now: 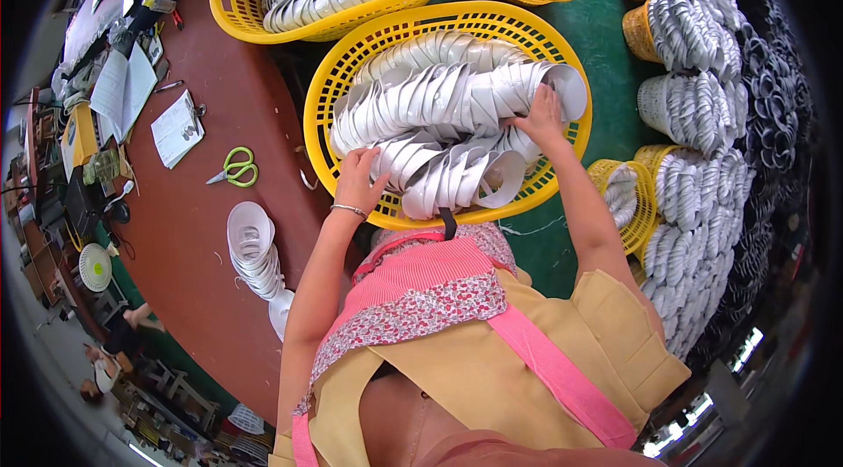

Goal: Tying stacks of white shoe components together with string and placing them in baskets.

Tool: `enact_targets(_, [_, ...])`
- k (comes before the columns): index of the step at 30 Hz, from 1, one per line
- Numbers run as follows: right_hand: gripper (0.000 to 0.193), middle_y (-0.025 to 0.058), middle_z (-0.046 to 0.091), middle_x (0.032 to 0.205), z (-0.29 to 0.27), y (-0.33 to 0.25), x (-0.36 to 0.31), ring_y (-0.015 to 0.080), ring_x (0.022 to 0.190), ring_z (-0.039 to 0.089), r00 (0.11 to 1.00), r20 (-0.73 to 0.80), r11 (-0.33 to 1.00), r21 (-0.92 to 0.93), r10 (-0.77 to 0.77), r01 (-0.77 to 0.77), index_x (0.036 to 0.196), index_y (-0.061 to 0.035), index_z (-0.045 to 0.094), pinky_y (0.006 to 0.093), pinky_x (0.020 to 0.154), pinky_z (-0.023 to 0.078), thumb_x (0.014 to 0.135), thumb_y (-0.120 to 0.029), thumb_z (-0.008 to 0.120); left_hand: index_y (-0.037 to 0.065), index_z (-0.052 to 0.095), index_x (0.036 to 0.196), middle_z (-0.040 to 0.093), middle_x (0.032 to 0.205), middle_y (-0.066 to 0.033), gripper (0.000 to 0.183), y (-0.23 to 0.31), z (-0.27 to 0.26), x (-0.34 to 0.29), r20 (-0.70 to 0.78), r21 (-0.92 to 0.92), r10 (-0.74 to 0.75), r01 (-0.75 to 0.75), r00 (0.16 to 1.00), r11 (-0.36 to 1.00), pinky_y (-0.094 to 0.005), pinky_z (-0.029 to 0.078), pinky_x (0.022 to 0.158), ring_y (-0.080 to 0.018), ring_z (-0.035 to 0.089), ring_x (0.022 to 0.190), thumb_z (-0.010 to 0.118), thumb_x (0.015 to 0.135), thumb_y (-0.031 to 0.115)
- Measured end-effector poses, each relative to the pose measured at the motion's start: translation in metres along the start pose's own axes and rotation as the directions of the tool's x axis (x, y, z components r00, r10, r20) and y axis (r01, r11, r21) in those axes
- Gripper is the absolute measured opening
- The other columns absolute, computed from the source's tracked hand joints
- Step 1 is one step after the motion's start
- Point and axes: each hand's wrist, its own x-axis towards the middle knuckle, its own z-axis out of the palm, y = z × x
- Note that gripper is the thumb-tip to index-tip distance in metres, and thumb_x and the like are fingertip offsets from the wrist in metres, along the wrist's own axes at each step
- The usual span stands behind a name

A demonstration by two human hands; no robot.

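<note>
In the yellow basket, left hand at eight o'clock and right hand at three rest, fingers apart, against nested white pieces, probably keeping rows bunched.

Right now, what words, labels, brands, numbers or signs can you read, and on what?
None can be read.
Open notebook: faint marks on its pages, too small to read.
Clipped papers: marks too small and blurred to read.
White curved pieces at the left hand and right hand, and their yellow basket: no lettering visible.
</note>
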Motion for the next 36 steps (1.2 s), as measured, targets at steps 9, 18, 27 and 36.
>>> enact_targets(9, [0.042, 0.0154, 0.064, 0.104, -0.012, -0.039, -0.106, 0.0338, 0.094, 0.059, 1.000, 0.020, 0.932, 0.363, 0.009, -0.016, 0.111, 0.0005, 0.058, 0.0411, 0.085, 0.047, 0.083, -0.026, 0.074, 0.005, 0.063, 0.112, 0.061, 0.101, -0.0167, 0.033, 0.000, -0.007, -0.044, -0.072, 0.050, -0.264, 0.268, 0.962, 0.962, -0.0372, 0.050, 0.087, -0.0331, 0.062, 0.096, 0.072, 0.081, 0.012])
enact_targets(18, [0.075, 0.0191, 0.061, 0.125, 0.060, -0.072, -0.145, 0.0290, 0.113, 0.060, 0.893, 0.294, 0.582, 0.812, -0.341, -0.045, 0.129, 0.0032, 0.051, 0.0384, 0.097, 0.047, 0.073, -0.035, 0.084, 0.002, 0.066, 0.115, 0.070, 0.100, -0.0151, 0.034, 0.013, 0.054, -0.075, 0.249, -0.119, -0.200, 0.235, 0.948, 0.965, -0.0333, 0.053, 0.083, -0.0254, 0.069, 0.088, 0.071, 0.087, 0.021])
enact_targets(27, [0.053, 0.0093, 0.066, 0.118, 0.023, -0.128, -0.153, 0.0184, 0.109, 0.062, 0.787, 0.590, 0.284, 0.798, -0.182, -0.532, 0.123, 0.0024, 0.060, 0.0317, 0.096, 0.047, 0.077, -0.014, 0.080, -0.001, 0.065, 0.100, 0.069, 0.085, -0.0115, 0.043, 0.020, 0.079, -0.079, 0.066, -0.473, -0.357, 0.344, 0.932, 0.811, -0.0325, 0.051, 0.069, -0.0204, 0.064, 0.073, 0.080, 0.078, 0.033])
enact_targets(36, [0.044, 0.0068, 0.070, 0.109, -0.008, -0.158, -0.186, 0.0158, 0.097, 0.065, 0.883, 0.214, 0.388, 0.921, -0.419, -0.039, 0.117, 0.0012, 0.064, 0.0311, 0.087, 0.052, 0.077, -0.009, 0.078, 0.000, 0.062, 0.099, 0.062, 0.086, 0.0005, 0.026, 0.035, 0.046, -0.118, 0.074, -0.857, -0.337, 0.233, 0.938, 0.460, -0.0218, 0.046, 0.067, -0.0054, 0.056, 0.076, 0.075, 0.088, 0.021])
